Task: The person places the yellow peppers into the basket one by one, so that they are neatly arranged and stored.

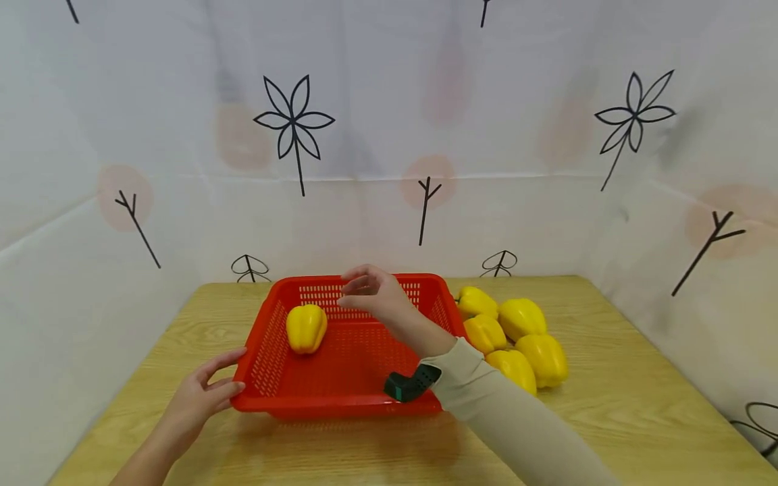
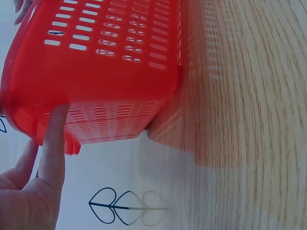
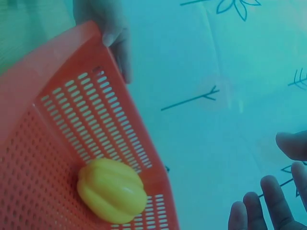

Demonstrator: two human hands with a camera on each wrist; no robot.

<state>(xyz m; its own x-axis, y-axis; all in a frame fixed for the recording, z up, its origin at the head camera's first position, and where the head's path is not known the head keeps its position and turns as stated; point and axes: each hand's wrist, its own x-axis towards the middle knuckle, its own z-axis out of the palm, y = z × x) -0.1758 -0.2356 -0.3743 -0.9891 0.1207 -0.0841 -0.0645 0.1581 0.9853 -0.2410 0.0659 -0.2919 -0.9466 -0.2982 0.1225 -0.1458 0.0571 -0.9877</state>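
A red plastic basket [image 1: 340, 405] with slotted walls stands on the table. One yellow bell pepper [image 1: 306, 329] lies inside, towards its left wall. My left hand [image 1: 197, 398] grips the rim at the near left corner; in the left wrist view, a finger [image 2: 56, 139] presses the outer wall below that rim. Over the back part of the basket, my right hand [image 1: 379, 297] hovers with fingers loosely bent and nothing between them. In the right wrist view its thumb and fingertips [image 3: 273, 191] are spread apart, to the right of the basket and pepper.
Several yellow bell peppers [image 1: 523, 320] lie in a group on the table against the basket's right side. The wooden table [image 1: 632, 405] meets a patterned cloth backdrop [image 1: 365, 223] at the back and sides. A dark band [image 1: 413, 383] sits on the right wrist.
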